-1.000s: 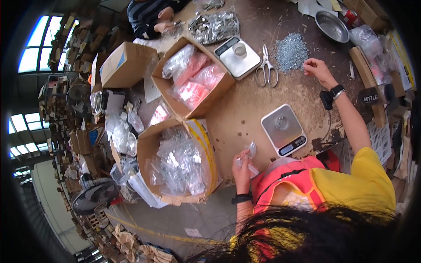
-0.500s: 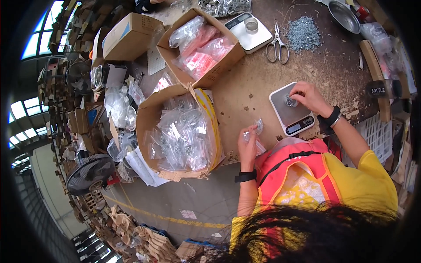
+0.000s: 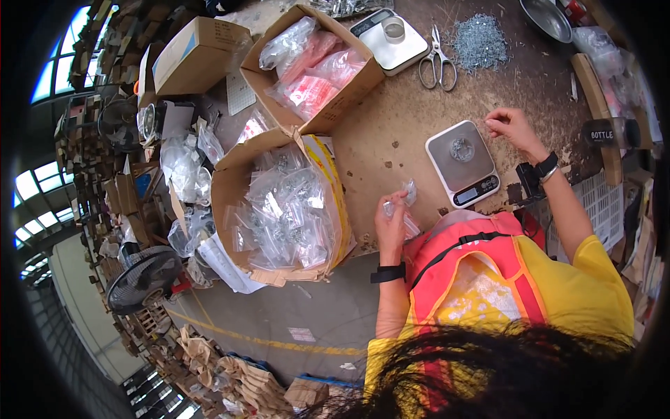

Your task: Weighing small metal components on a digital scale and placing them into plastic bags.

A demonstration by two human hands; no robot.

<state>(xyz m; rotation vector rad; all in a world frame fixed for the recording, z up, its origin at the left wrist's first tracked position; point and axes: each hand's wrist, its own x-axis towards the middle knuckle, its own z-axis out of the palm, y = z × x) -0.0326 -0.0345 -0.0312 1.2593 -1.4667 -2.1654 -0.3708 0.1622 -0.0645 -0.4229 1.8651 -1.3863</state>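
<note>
Near the table's front edge, my left hand [image 3: 393, 220] is closed on a clear plastic bag [image 3: 410, 192], which sticks out past the fingertips. To its right stands a white kitchen scale [image 3: 447, 172] with a grey top and a small display. A small round dish of metal screws [image 3: 461, 149] rests on the scale. My right hand [image 3: 515, 133] hovers just right of the scale, thumb and fingers pinched together; whether something small is between them is hidden. Farther back lies a heap of loose screws [image 3: 480, 43].
Left of my hands stands an open carton [image 3: 227, 174] of filled clear bags; behind it is another carton [image 3: 352, 84] of red and clear bags. Scissors [image 3: 438, 66], a second scale [image 3: 401, 56] and a metal bowl [image 3: 546, 19] lie at the back. A fan [image 3: 144, 279] is at left.
My right hand has lifted away from the dish on the scale and moved right and slightly back. My left hand stays nearly in place with the bag.
</note>
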